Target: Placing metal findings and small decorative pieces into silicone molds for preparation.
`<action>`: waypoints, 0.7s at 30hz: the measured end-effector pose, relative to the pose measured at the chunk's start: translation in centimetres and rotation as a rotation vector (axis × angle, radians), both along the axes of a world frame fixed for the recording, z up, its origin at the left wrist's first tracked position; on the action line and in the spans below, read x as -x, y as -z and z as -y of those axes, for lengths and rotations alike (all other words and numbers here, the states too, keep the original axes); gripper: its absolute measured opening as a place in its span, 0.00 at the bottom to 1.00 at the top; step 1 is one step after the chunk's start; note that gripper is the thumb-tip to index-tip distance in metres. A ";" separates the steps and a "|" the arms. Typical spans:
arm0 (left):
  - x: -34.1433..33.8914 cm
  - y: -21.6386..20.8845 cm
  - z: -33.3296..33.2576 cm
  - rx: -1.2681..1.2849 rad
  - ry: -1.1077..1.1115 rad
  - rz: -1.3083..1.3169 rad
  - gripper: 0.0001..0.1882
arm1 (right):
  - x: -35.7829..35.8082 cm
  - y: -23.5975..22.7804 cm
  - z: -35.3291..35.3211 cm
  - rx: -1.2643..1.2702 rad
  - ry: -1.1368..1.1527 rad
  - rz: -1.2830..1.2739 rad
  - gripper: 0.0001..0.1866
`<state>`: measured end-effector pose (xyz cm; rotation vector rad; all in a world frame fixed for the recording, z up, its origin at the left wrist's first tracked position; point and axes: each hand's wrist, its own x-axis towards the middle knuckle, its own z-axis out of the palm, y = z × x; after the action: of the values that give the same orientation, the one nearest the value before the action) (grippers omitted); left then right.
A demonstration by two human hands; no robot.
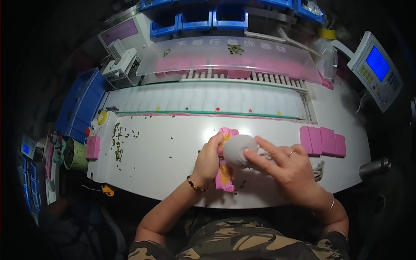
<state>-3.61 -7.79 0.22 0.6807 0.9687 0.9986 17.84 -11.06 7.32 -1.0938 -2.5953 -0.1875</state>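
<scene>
My left hand (204,164) grips an opened pink rubber mold (224,180) near the front edge of the table, fingers wrapped along its left side. Yellowish patches mark the mold's inner faces. In my right hand (294,173) is a round grey cloth pouch (236,152), its gathered end toward the palm. The pouch lies over the right part of the mold and hides some of it; whether they touch I cannot tell. A few dark green bits lie around the mold.
Several pink blocks (321,141) stand in a row at right, near crumpled grey material (318,170) and a dark cylinder (374,169). Green bits (117,143) scatter at left beside another pink block (92,147). A white strip (203,99), rollers (277,81) and a clear shelf (225,54) lie beyond.
</scene>
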 end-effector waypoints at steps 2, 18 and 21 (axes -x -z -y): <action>0.9 -0.2 -1.3 -0.073 0.089 0.132 0.30 | -0.5 -1.3 -0.6 -0.068 0.055 -0.070 0.27; 0.0 -1.9 0.0 -0.957 -0.287 -0.239 0.32 | 0.6 -1.5 1.9 -0.028 -0.006 -0.060 0.29; -0.2 -1.2 -0.6 -0.950 -0.365 -0.212 0.29 | 0.2 -0.1 1.5 0.081 -0.021 0.023 0.32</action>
<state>-3.36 -7.21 1.43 1.4463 0.7764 1.7633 17.66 -12.60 7.46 -1.0977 -2.6545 -0.0916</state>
